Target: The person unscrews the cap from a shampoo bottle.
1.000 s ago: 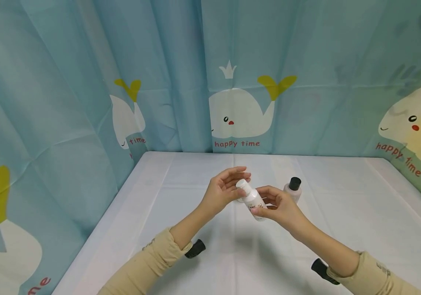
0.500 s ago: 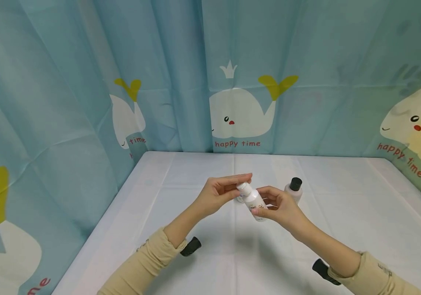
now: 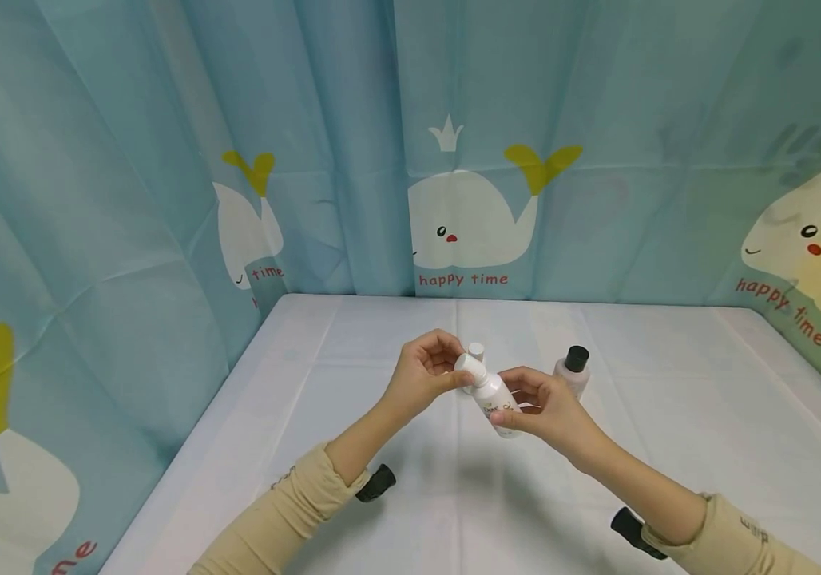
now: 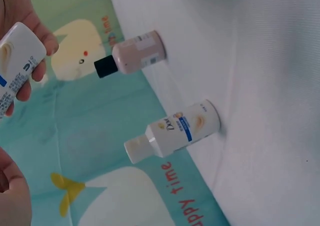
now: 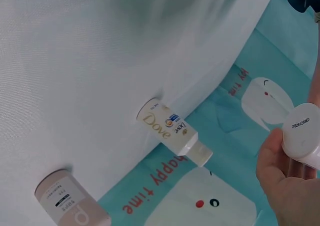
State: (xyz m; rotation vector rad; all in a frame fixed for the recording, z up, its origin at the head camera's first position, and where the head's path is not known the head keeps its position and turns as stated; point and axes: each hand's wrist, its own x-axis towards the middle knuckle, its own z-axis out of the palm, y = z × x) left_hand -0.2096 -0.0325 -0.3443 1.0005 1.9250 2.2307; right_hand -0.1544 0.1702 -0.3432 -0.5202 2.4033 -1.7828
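My right hand (image 3: 550,407) grips a small white lotion bottle (image 3: 498,406) by its body, tilted with its top to the left, above the table. The thumb and curled fingers of my left hand (image 3: 425,375) pinch its white cap (image 3: 469,368). The right wrist view shows the round base of this bottle (image 5: 302,131), with printed digits. Just behind it stands a second white bottle, labelled Dove (image 4: 182,128), mostly hidden in the head view. To the right, beyond my right hand, a pink bottle (image 3: 573,374) with a black cap stands upright.
A white cloth covers the table (image 3: 353,343). Blue curtains (image 3: 353,144) with whale prints hang along the back and sides. Black wrist devices (image 3: 376,483) sit at both sleeves.
My left hand's fingers were straighter over the cap half a second ago; now they have curled in round it. The right hand and bottle have barely moved.
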